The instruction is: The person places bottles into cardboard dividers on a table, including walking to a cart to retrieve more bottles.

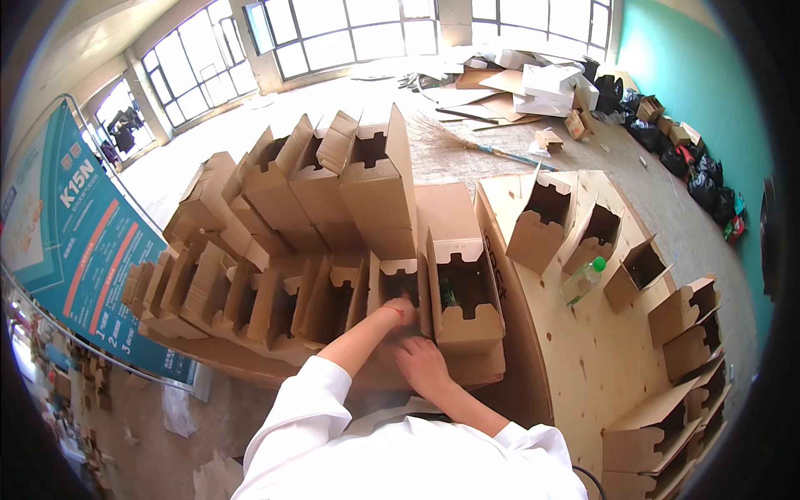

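Two hands at open-topped brown cardboard boxes (463,292): left hand (398,310) inside one, grip unclear; right hand (423,364) flat, released.

The open folded cardboard boxes (462,292) are plain brown. The pale plywood surface (583,350) beside them has small dark dots. A clear plastic bottle (582,281) on it has a green cap. The person's sleeves (308,400) are white.
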`<state>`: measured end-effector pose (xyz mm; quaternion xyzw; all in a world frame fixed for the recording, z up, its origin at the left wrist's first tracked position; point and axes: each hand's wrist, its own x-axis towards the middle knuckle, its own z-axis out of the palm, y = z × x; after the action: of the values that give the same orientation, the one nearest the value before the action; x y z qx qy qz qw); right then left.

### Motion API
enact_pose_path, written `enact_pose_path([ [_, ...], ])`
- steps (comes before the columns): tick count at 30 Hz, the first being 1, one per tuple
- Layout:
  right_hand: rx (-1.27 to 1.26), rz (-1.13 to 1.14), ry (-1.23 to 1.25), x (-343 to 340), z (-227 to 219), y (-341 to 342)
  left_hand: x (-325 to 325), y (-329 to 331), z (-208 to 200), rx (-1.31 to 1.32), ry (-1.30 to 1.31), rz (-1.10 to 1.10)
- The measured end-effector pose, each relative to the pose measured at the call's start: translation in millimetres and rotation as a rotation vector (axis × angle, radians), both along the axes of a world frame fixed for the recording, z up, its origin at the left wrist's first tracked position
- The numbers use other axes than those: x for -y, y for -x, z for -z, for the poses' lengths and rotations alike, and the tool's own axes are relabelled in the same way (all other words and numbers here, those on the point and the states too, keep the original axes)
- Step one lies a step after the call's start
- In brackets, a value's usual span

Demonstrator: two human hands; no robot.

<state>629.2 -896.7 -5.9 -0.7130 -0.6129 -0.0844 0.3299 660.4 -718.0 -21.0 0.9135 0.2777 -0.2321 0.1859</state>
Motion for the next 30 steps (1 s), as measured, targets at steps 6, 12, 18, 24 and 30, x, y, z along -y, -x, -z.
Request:
enact_pose_path([
  [6,-0.019,0.063,-0.146,6,-4,-8,21,7,-63,0.160,-0.182,0.221],
  [12,0.112,0.155,-0.149,-3,-18,-18,-9,29,-57,0.798,-0.451,0.136],
  [18,0.088,0.259,0.018,-21,-20,-11,-22,13,-8,0.934,-0.004,0.041],
  [24,-0.351,0.145,0.085,-33,2,-19,-8,-12,38,0.762,-0.019,0.079],
  [30,-0.342,0.139,0.202,-23,-19,-15,-9,-11,51,0.553,-0.192,0.181],
])
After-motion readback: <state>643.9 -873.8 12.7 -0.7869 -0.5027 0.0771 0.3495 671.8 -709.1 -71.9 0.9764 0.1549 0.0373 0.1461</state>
